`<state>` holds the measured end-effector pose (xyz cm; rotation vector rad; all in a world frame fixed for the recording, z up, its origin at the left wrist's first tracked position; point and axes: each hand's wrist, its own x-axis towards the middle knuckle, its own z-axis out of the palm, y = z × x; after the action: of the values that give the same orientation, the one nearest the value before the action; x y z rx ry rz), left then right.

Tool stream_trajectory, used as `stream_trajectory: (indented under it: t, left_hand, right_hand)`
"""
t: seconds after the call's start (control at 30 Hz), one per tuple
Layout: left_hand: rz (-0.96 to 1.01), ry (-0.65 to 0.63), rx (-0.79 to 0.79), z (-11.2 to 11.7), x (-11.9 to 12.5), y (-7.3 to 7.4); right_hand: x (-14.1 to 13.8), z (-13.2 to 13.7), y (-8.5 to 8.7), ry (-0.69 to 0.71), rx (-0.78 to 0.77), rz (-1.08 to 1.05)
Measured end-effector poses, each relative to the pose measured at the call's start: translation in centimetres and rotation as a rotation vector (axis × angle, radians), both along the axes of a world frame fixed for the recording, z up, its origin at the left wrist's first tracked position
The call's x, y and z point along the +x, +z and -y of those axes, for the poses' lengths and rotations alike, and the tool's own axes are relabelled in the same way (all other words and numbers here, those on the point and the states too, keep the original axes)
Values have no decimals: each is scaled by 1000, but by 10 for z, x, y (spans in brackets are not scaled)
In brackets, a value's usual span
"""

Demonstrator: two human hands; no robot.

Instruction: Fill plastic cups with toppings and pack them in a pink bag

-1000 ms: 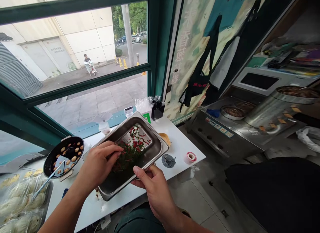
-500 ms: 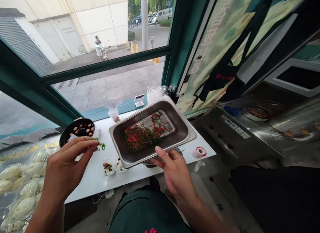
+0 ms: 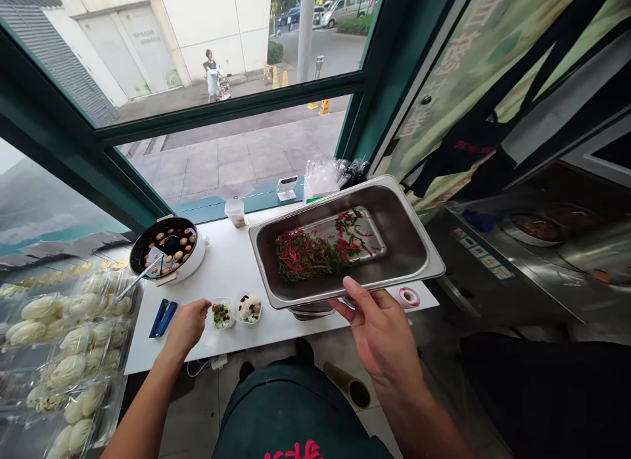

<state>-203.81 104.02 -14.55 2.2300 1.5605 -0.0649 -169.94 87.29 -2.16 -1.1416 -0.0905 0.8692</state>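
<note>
Right hand (image 3: 382, 331) pinches the near rim of a steel pan (image 3: 419, 248), thumb on top and fingers beneath, holding it above the white counter (image 3: 231, 268). Chopped red and green peppers (image 3: 315, 248) lie in the pan, just beyond the thumb. Left hand (image 3: 187, 324) rests at a small cup (image 3: 221, 313), fingertips bunched over it; nothing visible between them. This cup already holds peppers; the neighbouring cup (image 3: 249, 308), on the side away from the left hand, shows none, so it appears still to be garnished. Wall poster and shirt lettering are too cropped to read.
</note>
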Motion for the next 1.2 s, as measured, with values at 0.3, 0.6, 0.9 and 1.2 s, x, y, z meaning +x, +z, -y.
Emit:
stream_trajectory:
  t: [0.3,0.6,0.9,1.2]
  left_hand:
    - [248,-151,-114,15,63,36]
    - [372,-326,549,49,117,161]
    - [24,-540,323,46,208,144]
    - [173,-528,220,52,206,154]
  right_hand:
    - [-10,0,-10,48,-19,-2]
    - [-23,15,-9,106,-35,13]
    - [-37,23,-7,170,-40,40]
    - [-32,30,-7,193,-14,41]
